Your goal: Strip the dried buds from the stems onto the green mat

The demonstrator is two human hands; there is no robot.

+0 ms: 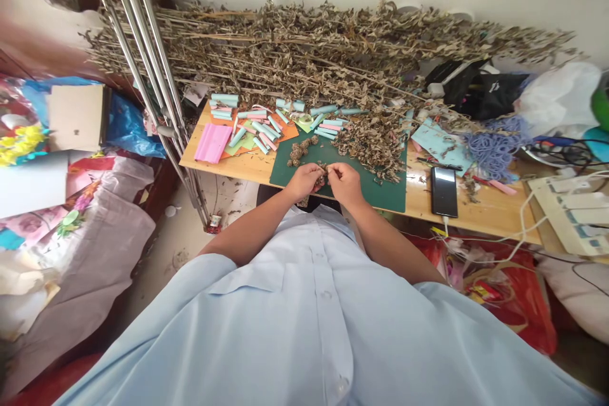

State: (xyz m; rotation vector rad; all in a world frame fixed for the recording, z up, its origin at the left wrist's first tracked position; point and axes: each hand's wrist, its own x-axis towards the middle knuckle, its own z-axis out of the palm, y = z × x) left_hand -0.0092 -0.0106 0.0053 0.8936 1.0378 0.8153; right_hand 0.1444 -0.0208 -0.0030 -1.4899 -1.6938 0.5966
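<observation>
Dried leaf clump (322, 177) pinched between the fingers (333, 170) of both hands (345, 183), over a green cutting mat (380, 193).

A small clump of dried brown leaves (322, 176) is pinched between the fingers (332, 171) of the left hand (302, 181) and right hand (345, 183), just above a green cutting mat (385, 196). Nearby on the mat lie knobbly dried-leaf balls (299, 151) and a heap of crumpled leaves (373, 143).

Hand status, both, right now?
Left hand: closed, pinching a clump of dried leaves.
Right hand: closed, pinching the same clump.
</observation>
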